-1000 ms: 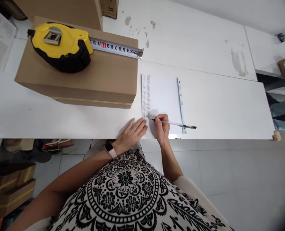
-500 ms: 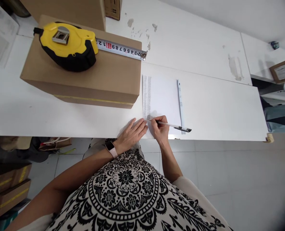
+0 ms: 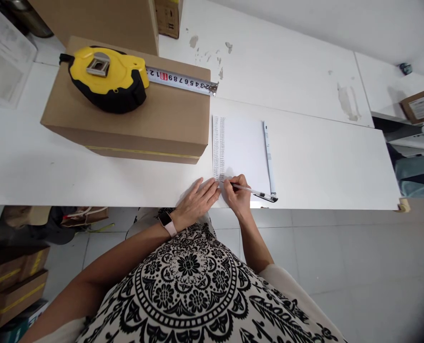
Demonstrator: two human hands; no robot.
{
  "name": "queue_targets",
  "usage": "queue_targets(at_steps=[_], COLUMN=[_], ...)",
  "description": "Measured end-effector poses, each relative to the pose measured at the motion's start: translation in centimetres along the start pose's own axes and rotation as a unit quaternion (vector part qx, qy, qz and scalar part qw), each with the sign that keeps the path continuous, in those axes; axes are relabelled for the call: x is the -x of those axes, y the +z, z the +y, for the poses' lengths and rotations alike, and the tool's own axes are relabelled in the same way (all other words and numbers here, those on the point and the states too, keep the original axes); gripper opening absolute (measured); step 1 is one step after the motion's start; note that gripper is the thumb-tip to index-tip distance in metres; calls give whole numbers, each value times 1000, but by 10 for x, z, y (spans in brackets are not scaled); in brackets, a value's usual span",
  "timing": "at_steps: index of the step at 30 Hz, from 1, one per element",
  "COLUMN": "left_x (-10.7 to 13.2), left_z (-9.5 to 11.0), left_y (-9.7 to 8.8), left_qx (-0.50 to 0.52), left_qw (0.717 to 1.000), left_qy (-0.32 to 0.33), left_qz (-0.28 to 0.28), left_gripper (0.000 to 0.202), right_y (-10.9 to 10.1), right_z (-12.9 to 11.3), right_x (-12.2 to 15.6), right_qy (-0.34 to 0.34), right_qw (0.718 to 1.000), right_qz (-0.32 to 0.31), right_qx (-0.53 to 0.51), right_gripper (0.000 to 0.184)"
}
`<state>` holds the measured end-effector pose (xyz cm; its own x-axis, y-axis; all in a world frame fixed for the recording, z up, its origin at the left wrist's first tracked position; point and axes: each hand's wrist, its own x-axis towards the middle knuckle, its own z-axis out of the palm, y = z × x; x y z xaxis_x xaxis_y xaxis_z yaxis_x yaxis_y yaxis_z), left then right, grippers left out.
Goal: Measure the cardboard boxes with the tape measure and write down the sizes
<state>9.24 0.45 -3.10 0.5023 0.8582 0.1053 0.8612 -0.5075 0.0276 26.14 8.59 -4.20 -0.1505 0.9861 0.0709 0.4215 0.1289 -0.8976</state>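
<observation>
My right hand [image 3: 237, 194] is closed around a pen [image 3: 256, 192], a clear-barrelled one with a dark cap end. Its tip meets the lower left part of a white sheet of paper [image 3: 245, 150]. Two columns of small handwriting run down the paper's left side, and a pale blue printed strip [image 3: 268, 157] lies along its right edge. My left hand [image 3: 196, 201] rests flat with its fingers stretched out, fingertips at the paper's lower left corner. It holds nothing, and a watch [image 3: 166, 221] is on that wrist.
Left of the paper, a cardboard box [image 3: 133, 128] carries a yellow and black tape measure [image 3: 109, 78], its blade [image 3: 183, 82] drawn out to the box's right edge. A larger box [image 3: 100, 24] stands behind. The white table's front edge [image 3: 322, 208] runs just below my hands.
The view has shifted slightly. The pen's back end has swung a little down and left as my right hand writes. My left hand stays flat at the paper's corner.
</observation>
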Motion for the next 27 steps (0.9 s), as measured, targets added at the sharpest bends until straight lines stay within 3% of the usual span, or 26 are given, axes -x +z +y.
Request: queue_targets(at_steps=[27], left_x=[1], left_z=[1], left_y=[3], left_qx=[-37], left_qw=[999], left_qy=[6], left_qz=[18], left_gripper=[45], right_y=[0], right_z=[-1], right_x=[-1], right_qy=[-3], right_qw=[1000], right_qz=[6], right_qx=[-10], right_gripper=[24])
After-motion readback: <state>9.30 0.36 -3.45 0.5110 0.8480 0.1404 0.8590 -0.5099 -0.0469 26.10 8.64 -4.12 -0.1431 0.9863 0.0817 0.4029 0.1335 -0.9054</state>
